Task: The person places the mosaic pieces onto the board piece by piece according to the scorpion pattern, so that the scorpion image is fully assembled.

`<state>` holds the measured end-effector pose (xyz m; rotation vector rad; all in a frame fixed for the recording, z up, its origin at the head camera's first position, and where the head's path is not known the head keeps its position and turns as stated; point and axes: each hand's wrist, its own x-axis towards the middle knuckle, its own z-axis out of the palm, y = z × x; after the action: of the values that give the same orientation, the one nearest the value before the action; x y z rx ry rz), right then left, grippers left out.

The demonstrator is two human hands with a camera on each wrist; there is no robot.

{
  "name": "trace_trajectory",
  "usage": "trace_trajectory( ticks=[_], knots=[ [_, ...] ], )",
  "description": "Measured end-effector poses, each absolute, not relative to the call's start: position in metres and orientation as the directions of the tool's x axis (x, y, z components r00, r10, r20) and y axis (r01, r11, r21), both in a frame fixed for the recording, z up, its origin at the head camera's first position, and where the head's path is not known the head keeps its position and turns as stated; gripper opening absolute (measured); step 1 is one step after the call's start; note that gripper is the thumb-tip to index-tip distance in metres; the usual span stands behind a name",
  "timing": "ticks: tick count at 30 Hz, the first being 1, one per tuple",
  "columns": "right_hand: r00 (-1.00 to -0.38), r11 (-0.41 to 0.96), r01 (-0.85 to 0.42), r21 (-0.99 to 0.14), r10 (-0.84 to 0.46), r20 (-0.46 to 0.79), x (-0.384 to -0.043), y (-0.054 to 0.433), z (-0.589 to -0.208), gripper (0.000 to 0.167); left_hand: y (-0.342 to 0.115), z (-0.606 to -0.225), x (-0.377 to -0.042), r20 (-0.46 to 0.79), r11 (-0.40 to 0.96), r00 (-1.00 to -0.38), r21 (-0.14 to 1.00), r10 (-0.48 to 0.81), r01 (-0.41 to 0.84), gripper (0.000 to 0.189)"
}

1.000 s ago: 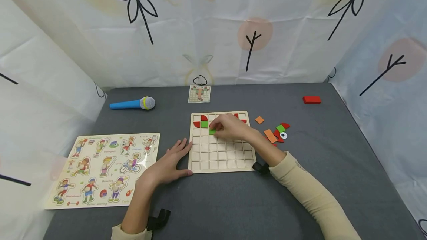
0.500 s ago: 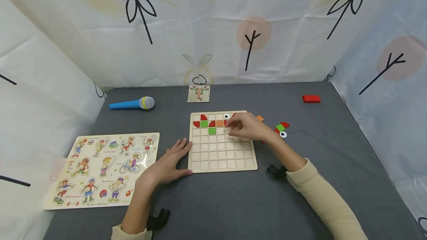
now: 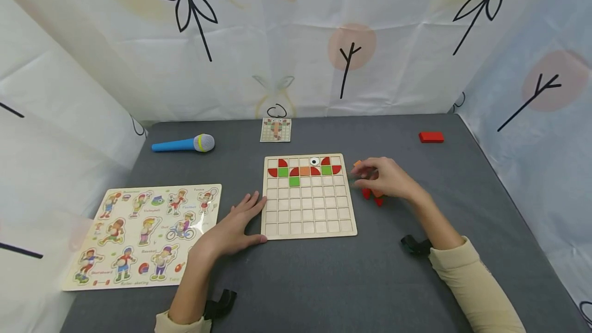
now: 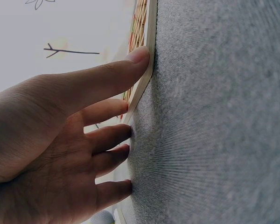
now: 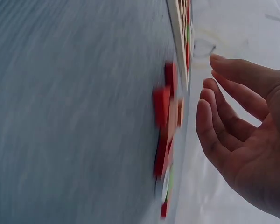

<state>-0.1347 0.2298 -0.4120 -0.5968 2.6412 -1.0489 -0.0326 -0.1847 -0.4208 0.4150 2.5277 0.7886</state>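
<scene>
Touching the left edge of the grid board (image 3: 307,215) with the left hand (image 3: 233,227), with grip spread and thumb at the board's near-left corner. Hovering just right of the board with the right hand (image 3: 386,176), over the loose pieces (image 5: 162,107), with grip loosely curved and thumb parted from the fingers.

Lying on the gray bench (image 3: 379,281): the board, filled in part of its three far rows. Set in the far row: a red quarter-round (image 3: 282,162) in second column from left, a white round piece (image 3: 314,161) with black dot right of middle, another red quarter-round beside it. Set in the second row, left to right: red, green square (image 3: 283,171), red, orange square (image 3: 304,171), red, green, red. Set in the third row, third column: one more green square.

Scattered right of the board, partly hidden under the right hand: an orange piece (image 3: 357,164) and red pieces (image 3: 366,193). Blurred in the right wrist view: green and white bits in that heap.

Lying behind the board: a small picture card (image 3: 276,130). Off beyond the board's far-left corner: a blue toy microphone (image 3: 183,144). Off beyond its far-right corner: a red block (image 3: 431,137). Left of the board: a puzzle board (image 3: 148,240) with printed figures.
</scene>
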Motion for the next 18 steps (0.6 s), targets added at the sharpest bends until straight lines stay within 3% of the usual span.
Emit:
trace_trajectory(
  ticks=[10, 18],
  knots=[
    [-0.92, 0.713, -0.269, -0.647, -0.39, -0.048, -0.132, 0.281, -0.415, 0.026, -0.184, -0.421, -0.033, -0.329, 0.793, -0.852, 0.59, 0.406, 0.15, 0.096],
    [-0.904, 0.736, -0.334, -0.589, -0.426, -0.02, -0.135, 0.303, -0.419, 0.03, -0.185, -0.423, -0.033, -0.323, 0.79, -0.853, 0.593, 0.409, 0.154, 0.096]
  ],
)
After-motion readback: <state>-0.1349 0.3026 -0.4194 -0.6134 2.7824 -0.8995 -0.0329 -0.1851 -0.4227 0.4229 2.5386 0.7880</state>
